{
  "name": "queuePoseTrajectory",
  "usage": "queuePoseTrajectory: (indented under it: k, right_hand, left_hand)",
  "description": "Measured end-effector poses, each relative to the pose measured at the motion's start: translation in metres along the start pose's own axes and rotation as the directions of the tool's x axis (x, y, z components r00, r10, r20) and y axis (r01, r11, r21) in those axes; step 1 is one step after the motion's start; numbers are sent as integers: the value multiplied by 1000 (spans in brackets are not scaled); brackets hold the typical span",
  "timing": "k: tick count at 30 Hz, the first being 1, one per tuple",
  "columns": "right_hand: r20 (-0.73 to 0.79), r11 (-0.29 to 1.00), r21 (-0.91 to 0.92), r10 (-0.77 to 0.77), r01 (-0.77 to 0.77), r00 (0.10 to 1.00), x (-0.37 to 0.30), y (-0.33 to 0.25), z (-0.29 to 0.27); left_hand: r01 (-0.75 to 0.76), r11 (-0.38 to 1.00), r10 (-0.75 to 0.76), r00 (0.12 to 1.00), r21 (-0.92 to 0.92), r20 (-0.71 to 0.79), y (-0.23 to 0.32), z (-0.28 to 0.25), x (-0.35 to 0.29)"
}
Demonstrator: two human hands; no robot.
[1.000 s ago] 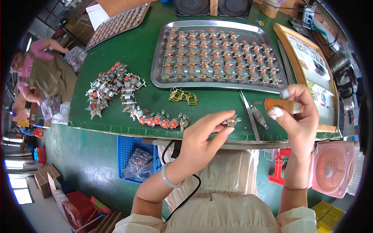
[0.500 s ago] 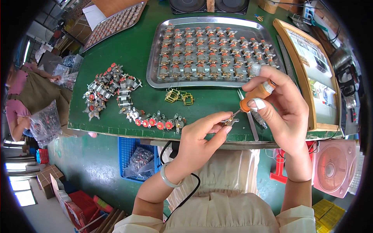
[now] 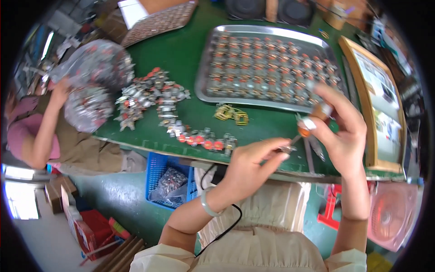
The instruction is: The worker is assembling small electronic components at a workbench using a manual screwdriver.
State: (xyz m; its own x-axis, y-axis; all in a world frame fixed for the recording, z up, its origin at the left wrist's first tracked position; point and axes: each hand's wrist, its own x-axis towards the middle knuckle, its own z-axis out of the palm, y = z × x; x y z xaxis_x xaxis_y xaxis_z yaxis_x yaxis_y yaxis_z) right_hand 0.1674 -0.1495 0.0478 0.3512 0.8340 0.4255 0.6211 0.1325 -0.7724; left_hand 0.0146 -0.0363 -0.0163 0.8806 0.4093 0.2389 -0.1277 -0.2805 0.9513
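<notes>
My left hand (image 3: 253, 165) pinches a small metal component (image 3: 287, 148) between thumb and fingertips, just above the front edge of the green bench. My right hand (image 3: 342, 131) grips a screwdriver (image 3: 304, 131) with an orange-brown handle, its thin shaft slanting down to the component. White wraps cover a fingertip and the thumb of that hand. Under the screwdriver lie tweezers (image 3: 309, 156) on the bench. Left of my hands, a curved row of components (image 3: 199, 140) with red discs runs into a loose heap (image 3: 140, 97). Some yellow wire-like frames (image 3: 231, 114) lie beyond. Motion blurs fine details.
A metal tray (image 3: 202, 86) full of components in rows stands beyond my hands. A wooden-framed board (image 3: 370, 136) borders the right side. At left, a co-worker's hand (image 3: 61, 93) holds clear bags of components (image 3: 97, 68) by the bench edge. A blue crate (image 3: 154, 181) stands below.
The co-worker has come closer and raised the bagged components to the bench's left edge. The whole view has shifted. My hands keep the component and screwdriver together.
</notes>
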Motion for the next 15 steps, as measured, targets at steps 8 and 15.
queuePoseTrajectory:
  k: [8,15]
  right_hand:
    - [8,994,71,84,-84,996,-12,-4,-7]
    - [-109,949,301,131,-93,985,1,-6,9]
  left_hand:
    - [-68,998,68,998,0,-5,-1,1,-4]
    - [-59,998,59,998,-8,3,-2,-1,-1]
